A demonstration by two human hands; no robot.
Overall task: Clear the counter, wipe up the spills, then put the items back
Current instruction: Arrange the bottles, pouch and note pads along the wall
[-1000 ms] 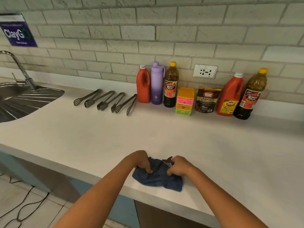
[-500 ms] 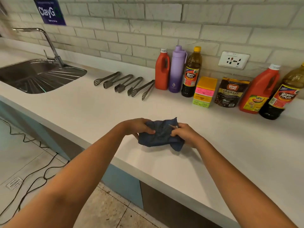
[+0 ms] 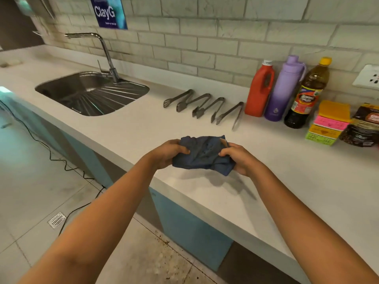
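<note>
Both forearms reach forward from the lower edge of the view and meet over the front part of the worktop (image 3: 127, 128). Left hand (image 3: 168, 153): fingers curled round the left end of a dark blue cloth (image 3: 203, 154), thumb on top. Right hand (image 3: 239, 157): fingers curled under the cloth's right end, thumb pinching it from above. The cloth is bunched and creased between the two hands, raised off the surface, its shadow falling on the worktop below it; one corner sticks up at the upper right. Stainless steel sink (image 3: 93, 93), set into the worktop at the left: ribbed draining part visible, nothing seen in the basin; an angled tap (image 3: 102, 52) rises at its back edge. Four pairs of metal tongs (image 3: 205, 106) lie side by side on the worktop between the sink and the bottles. Along the tiled wall, upright and close together: a red plastic bottle with white cap (image 3: 260, 90); a lilac flask (image 3: 284, 91), lid closed; a bottle with yellow cap (image 3: 307, 95) holding dark liquid nearly to the neck. To their right, a stack of yellow, pink and green boxes (image 3: 330, 123), and beside it a dark pouch (image 3: 364, 128) cut off by the frame edge. A wall socket (image 3: 368, 77) sits above. A blue sign (image 3: 108, 12) hangs above the tap.
</note>
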